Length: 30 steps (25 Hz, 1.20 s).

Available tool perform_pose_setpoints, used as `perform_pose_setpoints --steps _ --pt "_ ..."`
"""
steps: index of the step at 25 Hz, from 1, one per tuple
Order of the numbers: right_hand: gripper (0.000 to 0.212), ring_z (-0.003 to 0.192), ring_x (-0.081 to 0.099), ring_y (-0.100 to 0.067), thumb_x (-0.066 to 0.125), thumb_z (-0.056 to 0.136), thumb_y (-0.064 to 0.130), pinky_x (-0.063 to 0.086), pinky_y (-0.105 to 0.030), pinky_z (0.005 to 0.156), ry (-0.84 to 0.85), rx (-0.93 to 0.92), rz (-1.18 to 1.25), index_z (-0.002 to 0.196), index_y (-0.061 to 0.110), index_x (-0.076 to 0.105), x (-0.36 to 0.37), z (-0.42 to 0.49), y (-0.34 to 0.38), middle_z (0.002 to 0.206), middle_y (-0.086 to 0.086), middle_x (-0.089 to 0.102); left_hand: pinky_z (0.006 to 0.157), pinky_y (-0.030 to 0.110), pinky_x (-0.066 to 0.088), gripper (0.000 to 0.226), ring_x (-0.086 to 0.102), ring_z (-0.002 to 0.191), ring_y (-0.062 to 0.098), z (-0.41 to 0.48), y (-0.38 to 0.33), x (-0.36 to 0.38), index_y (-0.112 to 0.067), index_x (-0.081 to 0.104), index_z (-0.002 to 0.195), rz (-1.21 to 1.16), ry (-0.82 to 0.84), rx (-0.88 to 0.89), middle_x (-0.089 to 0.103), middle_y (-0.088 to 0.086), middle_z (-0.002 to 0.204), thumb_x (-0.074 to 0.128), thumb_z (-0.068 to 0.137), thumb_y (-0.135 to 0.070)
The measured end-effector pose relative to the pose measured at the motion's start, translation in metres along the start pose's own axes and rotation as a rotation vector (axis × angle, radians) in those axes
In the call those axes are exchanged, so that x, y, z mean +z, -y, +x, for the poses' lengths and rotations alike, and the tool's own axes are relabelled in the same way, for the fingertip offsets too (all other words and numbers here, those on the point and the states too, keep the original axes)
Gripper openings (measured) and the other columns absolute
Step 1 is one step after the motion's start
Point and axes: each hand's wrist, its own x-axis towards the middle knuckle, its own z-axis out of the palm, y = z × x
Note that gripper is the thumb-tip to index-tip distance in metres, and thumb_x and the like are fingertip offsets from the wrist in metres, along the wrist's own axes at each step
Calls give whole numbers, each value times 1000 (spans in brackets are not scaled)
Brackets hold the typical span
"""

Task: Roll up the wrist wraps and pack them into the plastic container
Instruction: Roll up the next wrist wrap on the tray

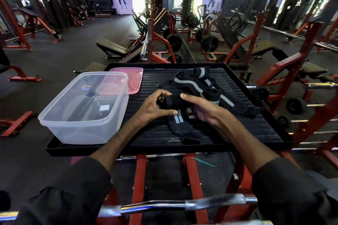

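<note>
Head view: left hand [155, 106] and right hand [203, 107] both grip a half-rolled wrist wrap [173, 101] over the surface [237, 133], its loose tail [178, 126] trailing toward the person to feed the roll. Left, the clear container [54, 120] sits open, apparently empty. Beyond, more wraps [195, 83] wait; pink lid [135, 76] behind.

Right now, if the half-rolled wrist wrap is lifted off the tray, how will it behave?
The wrist wrap is probably floppy: its loose tail lies limp and bent on the tray. The rolled part may unwind if the left hand and right hand let go. It looks light, being thin cloth.
</note>
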Motion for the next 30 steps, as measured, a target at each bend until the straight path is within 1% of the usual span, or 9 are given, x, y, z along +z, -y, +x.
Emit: perform_pose_setpoints --steps 4,6,10,12,14,18,23,27,30 --pt "44 90 64 -18 72 91 47 53 -30 70 -63 -100 -26 123 16 66 0 -1 2 108 -1 72 82 9 48 59 60 93 -14 3 -2 -3 -18 58 118 25 19 12 62 -13 108 90 69 -8" --pt "39 102 69 -21 73 92 41 56 -37 82 -84 -152 58 121 16 67 2 -1 1 111 -3 75 84 13 52 58 61 100 -10 4 -8 -4 -18 55 127 -122 89 -105 63 -10 115 84 78 -7" --pt "29 119 65 -31 80 85 36 47 -55 106 -121 -212 118 111 25 72 4 8 -4 117 -10 75 104 31 50 57 58 128 6 8 -2 -12 -31 48 142 -289 315 -339 60 -13 139 72 91 -36" --pt "36 118 67 -33 83 80 32 50 -54 101 -133 -252 107 114 25 71 3 10 -5 122 -16 73 105 32 49 59 60 127 9 10 0 -13 -29 46 144 -337 357 -363 61 -8 141 69 91 -40" --pt "43 103 67 -26 85 78 20 51 -40 84 -122 -302 78 118 25 70 2 11 -5 110 -11 74 96 30 54 52 66 119 12 11 -1 -10 -24 52 139 -367 274 -349 66 -3 133 71 91 -35" --pt "56 101 66 -19 78 76 -7 53 -36 86 -11 -263 121 122 23 68 -4 14 0 108 -1 71 87 22 55 47 69 102 7 12 5 -4 -12 63 123 -290 42 -215 72 0 112 82 80 -6" --pt "42 104 65 -18 71 83 20 50 -45 96 109 -91 317 125 22 65 -9 17 11 111 0 71 90 18 52 58 66 102 0 19 10 -7 -13 63 119 -102 15 -88 69 -3 113 91 68 -7" --pt "42 90 61 -14 73 82 45 48 -33 82 83 -32 7 117 23 66 -6 25 4 106 2 69 100 16 45 62 60 112 -3 21 15 -8 -24 62 117 139 0 45 65 -14 118 94 64 -22" --pt "45 88 62 -14 81 79 39 51 -29 73 -1 -61 37 118 22 67 -9 29 1 99 4 70 99 9 41 62 56 112 -12 21 13 -8 -23 60 123 78 24 8 62 -16 122 91 70 -15"
